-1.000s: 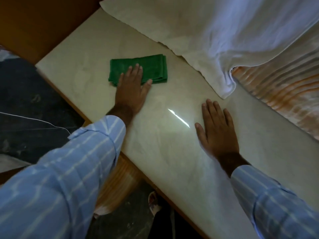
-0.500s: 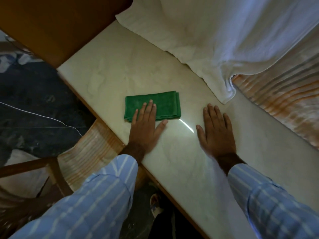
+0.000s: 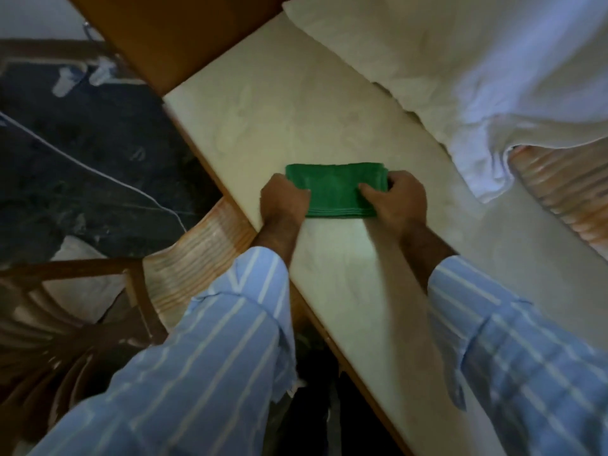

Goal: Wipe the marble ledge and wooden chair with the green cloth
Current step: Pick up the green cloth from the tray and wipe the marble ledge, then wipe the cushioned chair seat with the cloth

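Two hands now grip the green cloth (image 3: 332, 189), where half a second ago only the left hand (image 3: 284, 200) lay flat on it with fingers spread and the right hand (image 3: 399, 200) lay open-palmed on the marble ledge (image 3: 263, 113) well to the cloth's right. The left hand is curled closed on the cloth's left end, and the right hand has crossed over and is curled closed on its right end, thumb on top. The cloth stays folded into a flat rectangle lying on the ledge, close to the ledge's near wooden edge; it has drifted a little nearer the person than before. The bright streak of light that shone on the marble just right of the cloth in the earlier pictures is gone from sight.

Counted: one green cloth; two hands, each coming out of a light blue striped sleeve (image 3: 210, 350); one marble ledge, pale and veined; one white sheet (image 3: 493, 70) heaped on the ledge beyond and to the right of the cloth, well apart from it; one wooden chair (image 3: 95, 291) to the left of the cloth and below the ledge, its frame dark and partly blurred. A striped orange and cream fabric (image 3: 197, 255) shows just left of the left wrist, and a patch of like pattern (image 3: 559, 185) shows right of the cloth under the sheet's edge; I cannot tell whether these are one piece. One thin white cord (image 3: 82, 162) runs across the dark floor (image 3: 82, 136) left of the cloth.
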Demonstrator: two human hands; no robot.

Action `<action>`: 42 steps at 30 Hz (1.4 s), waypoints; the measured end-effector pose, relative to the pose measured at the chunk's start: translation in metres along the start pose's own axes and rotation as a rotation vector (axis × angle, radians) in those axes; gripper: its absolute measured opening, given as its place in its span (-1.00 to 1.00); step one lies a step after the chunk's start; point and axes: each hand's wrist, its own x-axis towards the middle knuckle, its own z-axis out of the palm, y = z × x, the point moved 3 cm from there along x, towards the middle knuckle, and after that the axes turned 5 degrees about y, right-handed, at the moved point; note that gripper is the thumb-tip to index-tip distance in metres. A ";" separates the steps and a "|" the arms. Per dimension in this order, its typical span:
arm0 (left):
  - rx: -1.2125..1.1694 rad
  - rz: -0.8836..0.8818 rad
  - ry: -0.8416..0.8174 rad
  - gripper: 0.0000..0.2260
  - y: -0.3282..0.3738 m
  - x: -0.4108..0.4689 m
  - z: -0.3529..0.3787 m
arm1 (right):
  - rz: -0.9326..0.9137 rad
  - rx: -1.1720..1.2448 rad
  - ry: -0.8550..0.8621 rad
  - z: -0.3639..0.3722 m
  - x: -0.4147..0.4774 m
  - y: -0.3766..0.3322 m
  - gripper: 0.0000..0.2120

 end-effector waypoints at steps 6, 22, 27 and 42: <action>-0.571 -0.108 -0.114 -0.88 -0.032 -0.004 -0.015 | 0.242 0.370 -0.159 0.029 -0.001 -0.023 -0.56; -1.168 -0.609 0.018 -0.90 -0.379 -0.049 -0.064 | 0.246 0.335 -0.669 0.255 -0.159 -0.102 -0.88; -1.170 -0.758 -0.013 -0.83 -0.447 -0.033 -0.031 | 0.274 0.146 -0.732 0.347 -0.168 -0.064 -0.97; -0.155 -0.295 0.368 -0.60 -0.513 0.148 0.013 | 0.005 0.192 -0.594 0.513 -0.068 -0.070 -0.71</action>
